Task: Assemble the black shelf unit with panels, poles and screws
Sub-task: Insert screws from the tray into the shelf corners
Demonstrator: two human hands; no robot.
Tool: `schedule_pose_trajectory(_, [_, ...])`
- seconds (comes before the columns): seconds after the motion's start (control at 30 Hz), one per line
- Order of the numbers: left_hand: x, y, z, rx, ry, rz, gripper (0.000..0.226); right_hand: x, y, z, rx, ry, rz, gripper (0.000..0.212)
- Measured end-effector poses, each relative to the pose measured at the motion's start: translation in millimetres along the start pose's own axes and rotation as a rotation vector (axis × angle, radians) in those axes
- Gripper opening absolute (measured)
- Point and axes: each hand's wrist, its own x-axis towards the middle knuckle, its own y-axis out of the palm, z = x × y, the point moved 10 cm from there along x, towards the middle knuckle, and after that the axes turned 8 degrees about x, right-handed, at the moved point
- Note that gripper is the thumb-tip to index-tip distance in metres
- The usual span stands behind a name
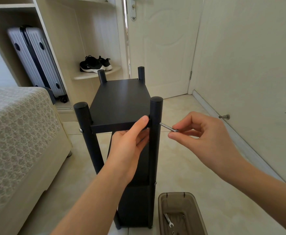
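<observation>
The shelf stands upright on the tile floor. The bed is near its left side, and open floor separates its right side from the wall. The top panel is flat and matte black; the poles are round with flat caps. The left hand grips the panel's front right corner, thumb on top, fingers curled beneath. The right hand pinches a metal screw between thumb and forefinger, its tip entering the front right pole. A translucent tray, cut off at the frame's bottom edge, holds a wrench. The left forearm partly hides the lower panels.
</observation>
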Motion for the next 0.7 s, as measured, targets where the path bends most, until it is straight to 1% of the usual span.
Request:
schedule_pose_trajectory(0.17, [0,0,0,-0.018,0.006,0.007,0.035,2,3,-1,-0.003,0.009,0.0,0.017])
schedule_pose_trajectory(0.23, [1,0,0,-0.009,0.006,0.009,0.033,3,4,0,-0.016,0.007,0.002,0.016])
schedule_pose_trajectory(0.53, [-1,3,-2,-0.028,0.01,0.022,0.05,8,8,-1,-0.037,0.006,-0.011,0.018])
schedule_pose_trajectory(0.7, [-2,5,-5,-0.045,0.026,0.046,0.045,11,11,-3,-0.03,0.014,-0.021,0.019])
